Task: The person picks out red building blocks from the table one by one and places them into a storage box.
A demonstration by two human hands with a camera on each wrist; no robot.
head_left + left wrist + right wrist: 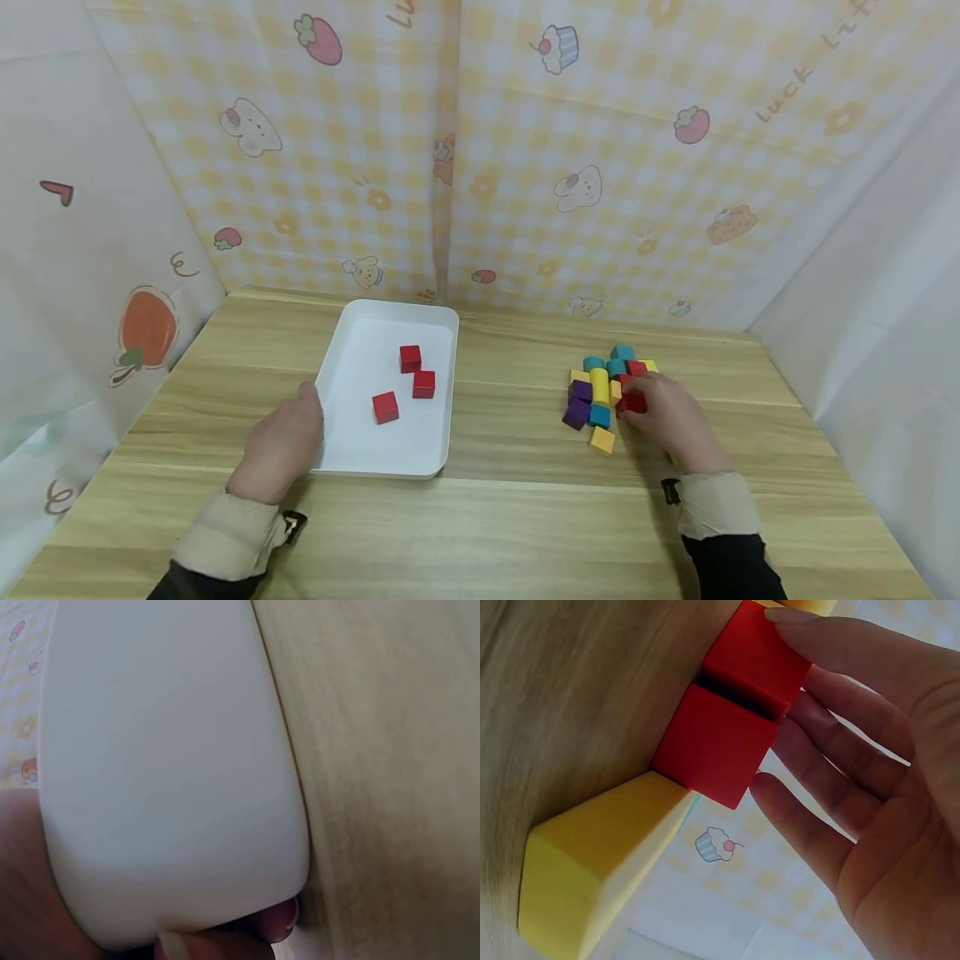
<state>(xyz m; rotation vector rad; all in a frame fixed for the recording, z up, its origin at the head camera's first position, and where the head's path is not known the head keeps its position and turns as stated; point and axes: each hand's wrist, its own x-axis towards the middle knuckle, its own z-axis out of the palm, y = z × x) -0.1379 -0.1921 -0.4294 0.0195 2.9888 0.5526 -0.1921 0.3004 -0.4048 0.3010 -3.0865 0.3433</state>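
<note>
At the left, my left hand grips the left edge of a white tray. In the left wrist view its fingertips show beneath the tray wall. Inside the tray lie three red cubes, among them a near one. My right hand is at the right side of a cluster of coloured blocks. Its thumb lies on one red cube, with the other fingers around the far side. A second red cube sits right beside it, close to a fingertip.
The cluster holds purple blocks, a yellow cylinder, blue-green blocks and a light orange block at its near side. A yellow block lies near the red cubes. A checked curtain hangs behind the wooden table.
</note>
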